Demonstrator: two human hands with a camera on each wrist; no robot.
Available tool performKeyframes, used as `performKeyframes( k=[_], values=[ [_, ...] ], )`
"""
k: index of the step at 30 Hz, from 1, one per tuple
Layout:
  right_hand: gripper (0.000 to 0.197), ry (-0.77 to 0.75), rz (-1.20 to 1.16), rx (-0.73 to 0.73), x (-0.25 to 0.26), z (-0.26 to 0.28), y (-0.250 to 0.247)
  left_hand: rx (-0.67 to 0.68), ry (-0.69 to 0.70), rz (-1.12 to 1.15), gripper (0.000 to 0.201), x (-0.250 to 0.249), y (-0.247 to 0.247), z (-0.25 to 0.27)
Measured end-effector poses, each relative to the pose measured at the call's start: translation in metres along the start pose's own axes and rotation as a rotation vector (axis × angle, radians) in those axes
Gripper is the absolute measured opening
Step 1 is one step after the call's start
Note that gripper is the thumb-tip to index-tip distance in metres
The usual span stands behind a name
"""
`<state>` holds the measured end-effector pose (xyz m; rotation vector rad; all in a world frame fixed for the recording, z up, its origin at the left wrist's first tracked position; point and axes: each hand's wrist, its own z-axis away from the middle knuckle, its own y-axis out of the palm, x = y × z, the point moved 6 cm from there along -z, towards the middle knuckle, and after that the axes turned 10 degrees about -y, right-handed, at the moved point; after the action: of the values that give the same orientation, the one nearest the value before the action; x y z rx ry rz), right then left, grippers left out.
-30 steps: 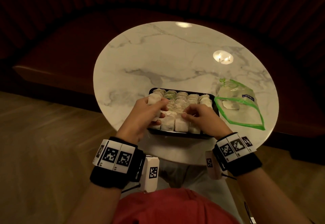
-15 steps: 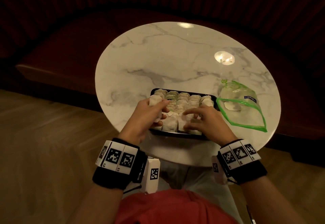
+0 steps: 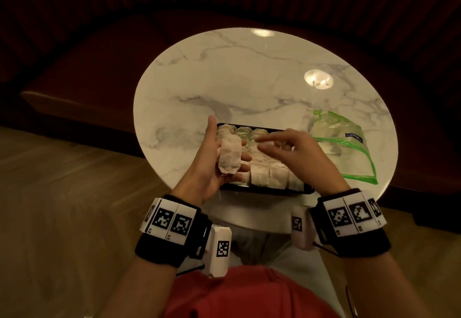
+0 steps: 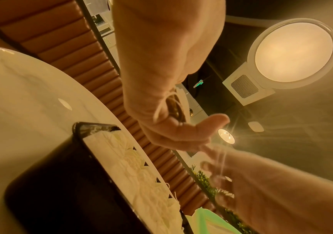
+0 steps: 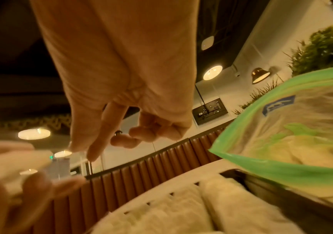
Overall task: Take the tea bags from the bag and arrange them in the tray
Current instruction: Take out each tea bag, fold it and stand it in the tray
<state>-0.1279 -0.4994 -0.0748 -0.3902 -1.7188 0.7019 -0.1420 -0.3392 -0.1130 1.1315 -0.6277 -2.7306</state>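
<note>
My left hand (image 3: 225,143) is raised over the left end of the black tray (image 3: 264,191), thumb pointing up. Its fingers curl round one white tea bag (image 3: 230,156), whose string dangles below. My right hand (image 3: 260,144) hovers over the tray with thumb and forefinger brought together just right of that tea bag. In the right wrist view they seem to pinch a thin string (image 5: 101,159). Rows of tea bags (image 3: 262,176) stand packed in the tray. The clear bag with the green zip edge (image 3: 341,148) lies right of the tray, with a few tea bags inside.
The tray sits at the near edge of a round marble table (image 3: 224,80). A dark red bench (image 3: 87,68) curves behind the table and wooden floor (image 3: 62,192) lies to the left. My lap in red cloth (image 3: 237,297) is just below the table edge.
My left hand has lifted off the tray and turned palm up with one tea bag in it. My right hand has left the packed tea bags and moved towards the left hand.
</note>
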Motion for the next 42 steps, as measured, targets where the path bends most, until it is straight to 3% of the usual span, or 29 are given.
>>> performKeyframes(
  k=[2, 5, 11, 19, 22, 27, 30, 34, 40, 42],
  values=[
    [0.022, -0.021, -0.094, -0.032, 0.012, -0.001, 0.004, 0.003, -0.017, -0.044, 0.081, 0.004, 0.003, 0.0],
    [0.028, -0.044, -0.173, 0.057, 0.022, -0.001, 0.026, 0.01, -0.01, -0.187, 0.068, 0.008, 0.008, 0.003],
    [0.006, -0.092, -0.227, 0.057, 0.021, 0.005, 0.035, -0.012, -0.021, -0.212, 0.058, 0.01, 0.003, -0.001],
    [0.013, -0.017, -0.357, -0.298, 0.004, 0.011, 0.004, -0.177, 0.084, -0.165, 0.033, 0.005, -0.009, -0.009],
    [0.009, -0.016, -0.412, -0.387, 0.004, 0.014, 0.0, -0.194, 0.131, -0.136, 0.035, 0.0, -0.006, -0.008],
    [0.016, -0.163, -0.437, -0.245, 0.017, 0.015, 0.009, -0.117, 0.212, -0.173, 0.033, -0.006, 0.006, -0.002],
    [0.019, -0.244, -0.408, -0.123, 0.02, 0.017, 0.016, -0.142, 0.315, -0.199, 0.027, -0.011, 0.003, -0.001],
    [0.018, -0.172, -0.494, -0.203, 0.011, 0.016, 0.007, -0.194, 0.413, -0.302, 0.01, -0.016, -0.002, 0.002],
    [0.04, -0.059, -0.451, -0.26, 0.007, 0.016, 0.005, -0.117, 0.454, -0.452, 0.017, -0.021, 0.008, 0.011],
    [0.031, -0.092, -0.389, -0.247, 0.011, 0.016, 0.007, -0.069, 0.463, -0.479, 0.017, -0.021, 0.015, 0.016]
  ],
)
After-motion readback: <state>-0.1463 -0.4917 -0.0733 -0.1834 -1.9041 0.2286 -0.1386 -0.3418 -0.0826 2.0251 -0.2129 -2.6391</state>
